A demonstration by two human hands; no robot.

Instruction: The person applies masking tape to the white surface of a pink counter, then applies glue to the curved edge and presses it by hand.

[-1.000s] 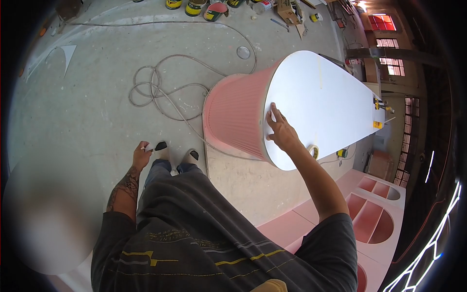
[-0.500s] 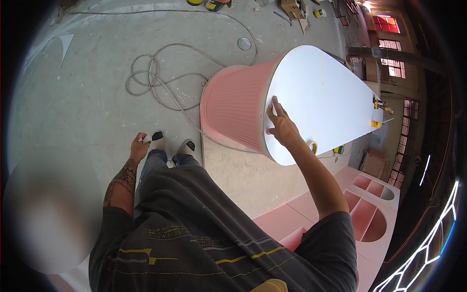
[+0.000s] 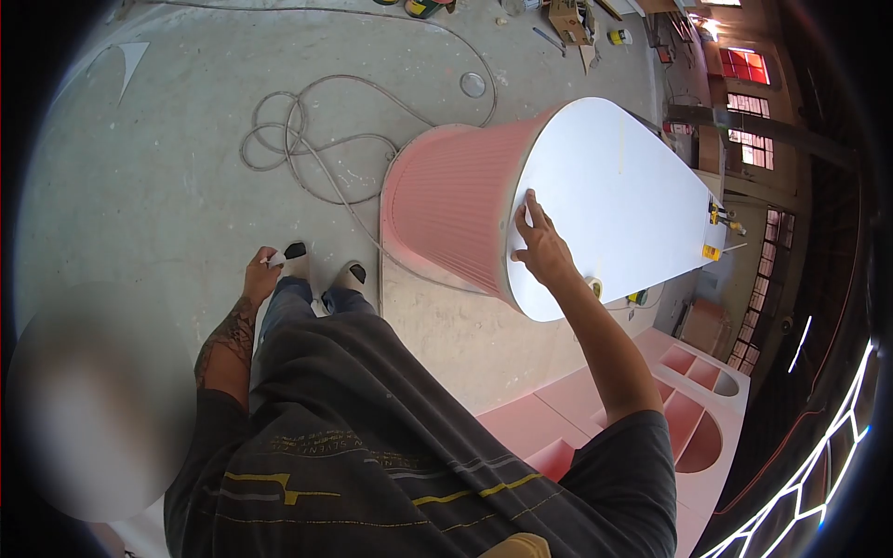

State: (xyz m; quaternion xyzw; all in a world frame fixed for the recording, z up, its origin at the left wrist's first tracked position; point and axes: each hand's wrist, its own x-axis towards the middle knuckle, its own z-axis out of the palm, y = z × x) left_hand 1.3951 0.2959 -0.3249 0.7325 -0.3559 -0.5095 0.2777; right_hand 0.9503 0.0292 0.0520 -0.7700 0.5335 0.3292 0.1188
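My right hand lies flat with fingers spread on the near rounded end of a white teardrop-shaped tabletop. The top sits on a pink ribbed base. A roll of tape lies on the top just beside my right wrist. My left hand hangs at my side, closed on a small white piece, possibly paper, above my shoes.
A coiled cable lies on the concrete floor beyond my feet. Paint cans and clutter sit at the far edge. Pink shelf units with arched openings lie at the right. Small yellow items rest on the tabletop's far end.
The view has shifted slightly. My right hand stays on the tabletop edge, my left hand stays at my side holding the small white piece.
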